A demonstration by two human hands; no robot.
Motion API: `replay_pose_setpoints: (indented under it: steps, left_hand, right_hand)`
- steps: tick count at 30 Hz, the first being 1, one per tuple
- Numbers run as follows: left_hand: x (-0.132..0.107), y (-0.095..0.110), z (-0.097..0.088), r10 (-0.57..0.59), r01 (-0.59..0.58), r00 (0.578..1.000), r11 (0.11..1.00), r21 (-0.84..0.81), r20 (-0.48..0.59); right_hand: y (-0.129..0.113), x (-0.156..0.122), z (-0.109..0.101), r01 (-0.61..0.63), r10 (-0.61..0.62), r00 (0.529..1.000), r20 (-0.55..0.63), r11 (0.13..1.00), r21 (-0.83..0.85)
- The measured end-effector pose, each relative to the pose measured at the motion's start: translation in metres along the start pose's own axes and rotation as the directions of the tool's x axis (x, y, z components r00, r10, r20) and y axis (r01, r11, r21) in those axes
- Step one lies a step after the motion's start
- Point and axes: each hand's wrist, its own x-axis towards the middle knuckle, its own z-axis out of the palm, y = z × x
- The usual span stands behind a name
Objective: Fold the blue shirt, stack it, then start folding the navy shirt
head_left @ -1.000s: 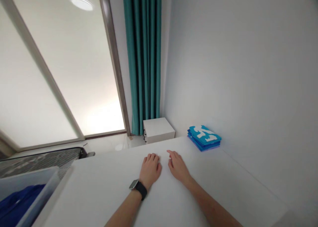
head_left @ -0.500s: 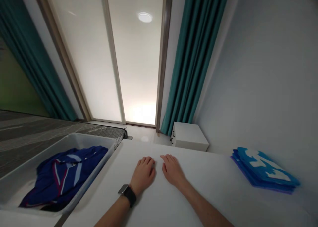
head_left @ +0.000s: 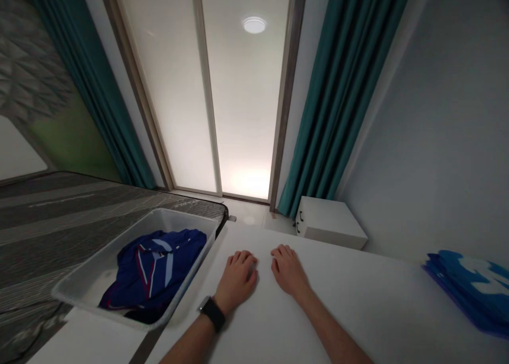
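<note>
**Both hands lie empty on the white surface (head_left: 350,305).**

The left hand (head_left: 236,282), wearing a black-strapped smartwatch (head_left: 212,314), rests palm down with its fingers loosely together, and the right hand (head_left: 288,271) rests the same way just beside it; neither pinches anything. Nearest them, at 10 o'clock, a crumpled navy garment (head_left: 153,274) lies in a white plastic tray (head_left: 115,260) at the surface's edge. A stack of folded blue garments (head_left: 467,289) sits at 3 o'clock. Flat, relaxed palms suit this spot: either hand can reach the tray's rim without first letting go of anything.
</note>
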Motion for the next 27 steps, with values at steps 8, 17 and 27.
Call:
replay_pose_setpoints:
  steps: [8, 17, 27]
  left_hand:
    - [-0.001, -0.001, -0.003, -0.006, 0.006, 1.000, 0.996, -0.094, 0.009]
    - [-0.002, 0.001, -0.001, 0.019, -0.019, 1.000, 0.998, -0.068, 0.010]
    - [-0.007, 0.008, -0.006, 0.034, -0.034, 0.999, 0.999, -0.007, 0.019]
  right_hand:
    - [0.000, 0.002, -0.001, -0.067, 0.068, 0.997, -0.024, 0.997, 0.032]
    - [0.005, -0.002, 0.004, -0.095, 0.096, 0.994, -0.048, 0.995, 0.030]
    - [0.010, -0.006, 0.004, -0.039, 0.045, 0.996, -0.078, 0.996, 0.082]
